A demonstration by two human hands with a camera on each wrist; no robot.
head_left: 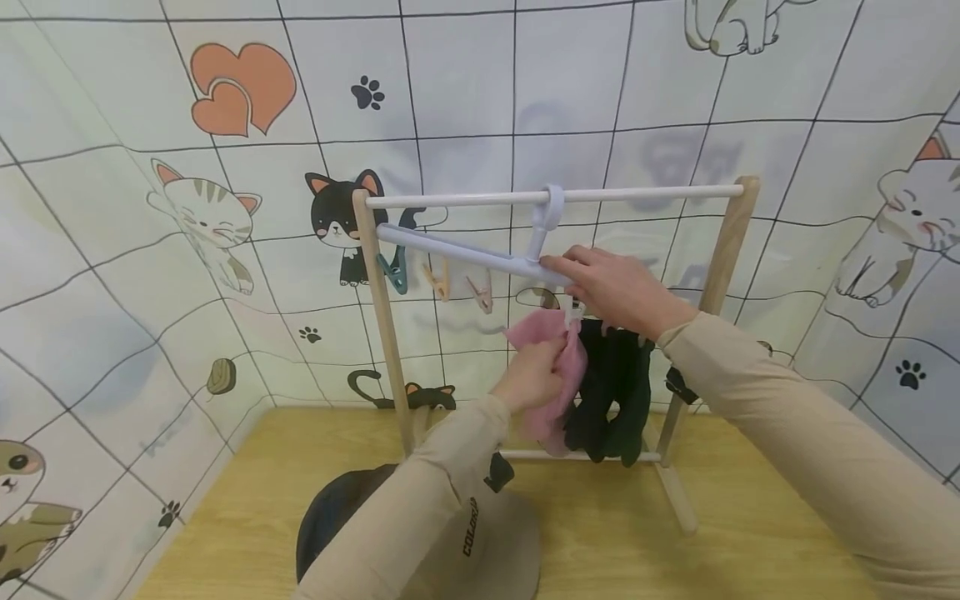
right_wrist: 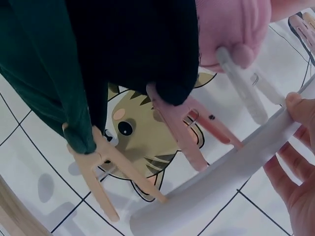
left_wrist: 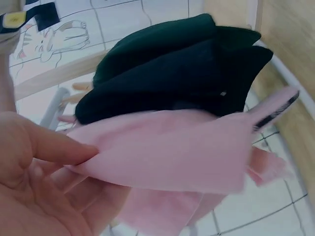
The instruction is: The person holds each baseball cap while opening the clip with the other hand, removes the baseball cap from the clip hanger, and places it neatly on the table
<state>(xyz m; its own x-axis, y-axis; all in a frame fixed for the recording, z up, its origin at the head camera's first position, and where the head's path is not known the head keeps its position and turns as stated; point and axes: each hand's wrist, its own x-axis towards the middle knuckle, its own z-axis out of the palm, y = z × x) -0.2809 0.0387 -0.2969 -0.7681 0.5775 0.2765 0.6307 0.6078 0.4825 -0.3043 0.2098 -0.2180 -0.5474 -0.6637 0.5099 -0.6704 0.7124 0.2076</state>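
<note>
Cap [head_left: 506, 537] noted on counter [head_left: 607, 533], in front of hanger [head_left: 450, 248]. Left hand [head_left: 531, 379] pinches pink garment [head_left: 553, 414] clipped beneath hanger; right hand [head_left: 621, 287] grips hanger itself. Dark garments [head_left: 630, 400] hang under hanger's right side; white rod [head_left: 652, 193] supports it above.

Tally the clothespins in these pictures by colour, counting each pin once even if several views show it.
White clothespin: 1
Pink clothespins: 2
Light orange clothespins: 2
Teal clothespin: 1
Total: 6
</note>
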